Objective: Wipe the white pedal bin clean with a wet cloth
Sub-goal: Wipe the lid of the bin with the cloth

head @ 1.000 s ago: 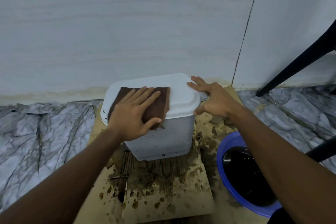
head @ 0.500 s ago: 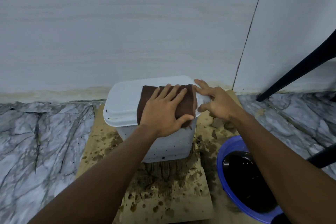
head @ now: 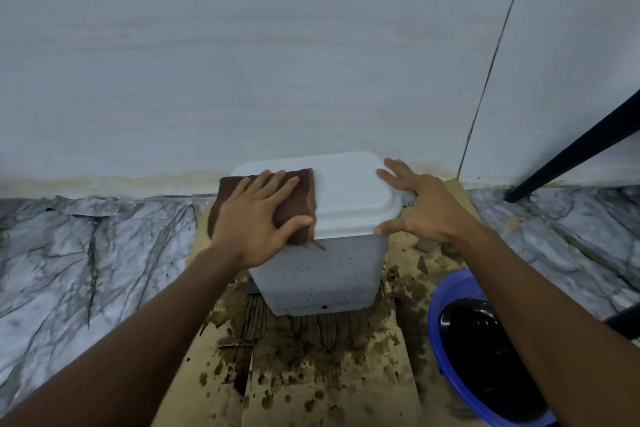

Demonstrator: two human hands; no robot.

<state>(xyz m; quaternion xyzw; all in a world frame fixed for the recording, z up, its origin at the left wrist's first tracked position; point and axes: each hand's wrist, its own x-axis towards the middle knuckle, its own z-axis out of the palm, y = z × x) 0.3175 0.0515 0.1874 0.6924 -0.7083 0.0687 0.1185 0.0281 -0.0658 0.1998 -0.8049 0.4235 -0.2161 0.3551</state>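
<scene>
The white pedal bin stands against the wall on stained cardboard, its front speckled with dark spots and its lid closed. A brown cloth lies over the left half of the lid, hanging past the left edge. My left hand presses flat on the cloth, fingers spread, thumb at the lid's front rim. My right hand rests on the lid's right edge, fingers apart, thumb under the rim.
A blue basin of dark water sits on the floor at the lower right, under my right forearm. Black furniture legs slant at the right. Wet, mud-spotted cardboard covers the marble floor beneath the bin.
My left hand slid the cloth from the lid's right side back to its left side. My right hand stayed on the lid's right edge.
</scene>
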